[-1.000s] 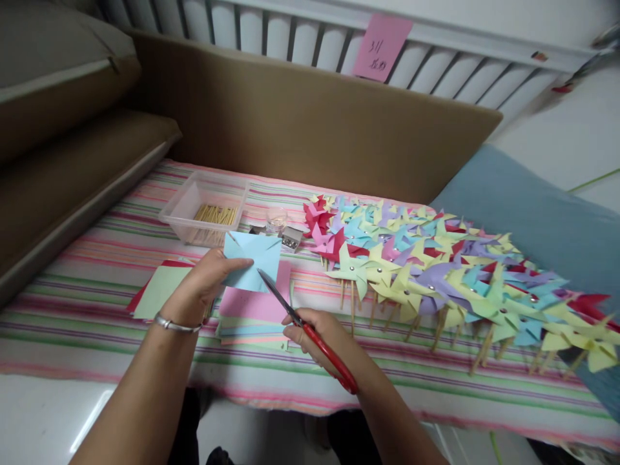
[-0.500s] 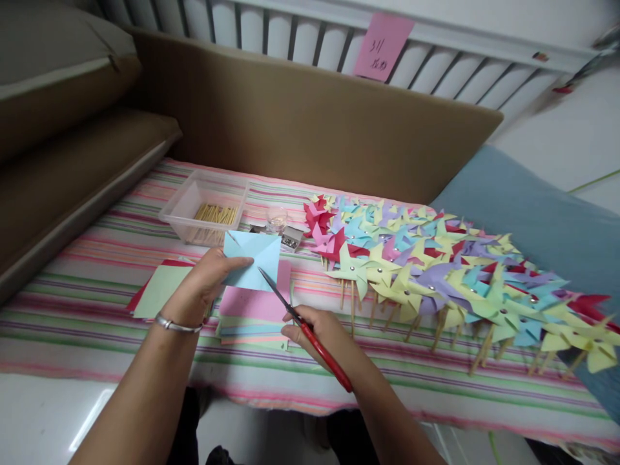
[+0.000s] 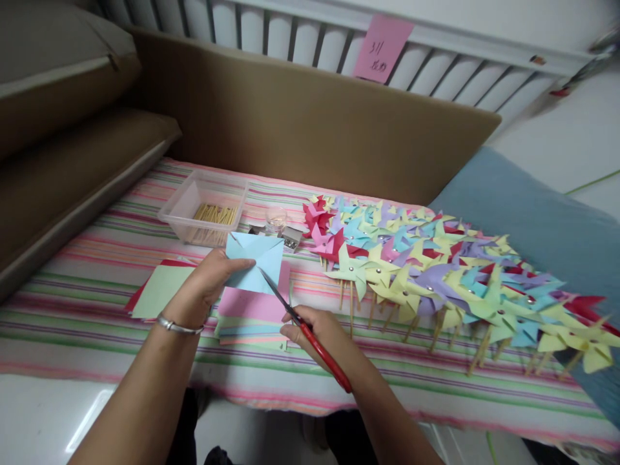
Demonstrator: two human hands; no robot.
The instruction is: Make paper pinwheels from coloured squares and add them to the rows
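Finished pinwheels (image 3: 438,279) crowd the surface's (image 3: 300,391) right edge; my left fingers (image 3: 242,264) pinch half-slit blue paper (image 3: 266,253), right fingers (image 3: 314,316) grip scissors (image 3: 325,354); flat sheets (image 3: 252,305) remain.

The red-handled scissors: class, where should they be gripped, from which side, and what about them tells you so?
Probably by the red handles, coming from the near right, as the right hand does now. The handles slant toward that side, while the pointed blades run the other way, toward the blue paper square, so they are better left untouched.
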